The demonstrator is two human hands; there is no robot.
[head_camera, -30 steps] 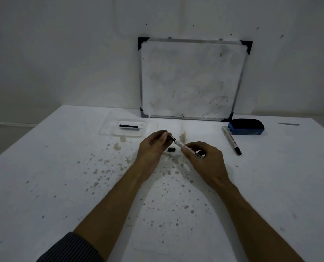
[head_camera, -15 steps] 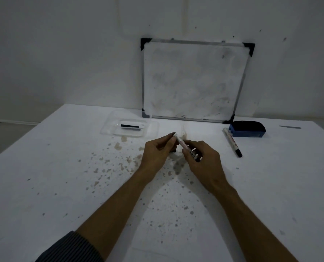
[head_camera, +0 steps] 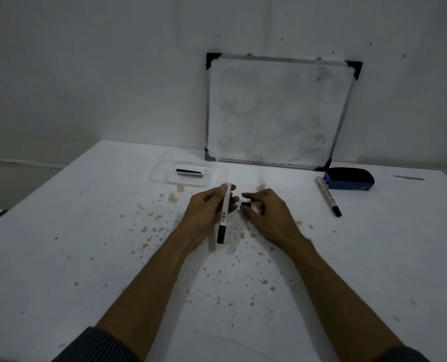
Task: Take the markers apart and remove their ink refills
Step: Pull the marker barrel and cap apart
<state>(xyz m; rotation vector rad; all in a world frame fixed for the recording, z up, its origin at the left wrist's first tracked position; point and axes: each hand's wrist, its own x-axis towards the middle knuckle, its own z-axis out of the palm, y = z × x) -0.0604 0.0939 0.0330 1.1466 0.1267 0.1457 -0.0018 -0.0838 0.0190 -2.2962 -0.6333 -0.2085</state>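
While the left hand (head_camera: 212, 210) pinches the marker (head_camera: 224, 212) upright, the right hand (head_camera: 266, 212), fingers loosely spread, hovers over what looks like its end cap (head_camera: 246, 204), so pulling the refill comes next.

whiteboard (head_camera: 279, 111) at back of table (head_camera: 60, 244), leaning on wall. tray (head_camera: 183, 175) just left of its lower left corner w/ refill (head_camera: 188, 171) in it. eraser (head_camera: 349, 178) by lower right corner, spare marker (head_camera: 328, 195) just left of eraser. small cap (head_camera: 246, 204) in front of whiteboard.

Unreadable print on the marker (head_camera: 224, 209) label
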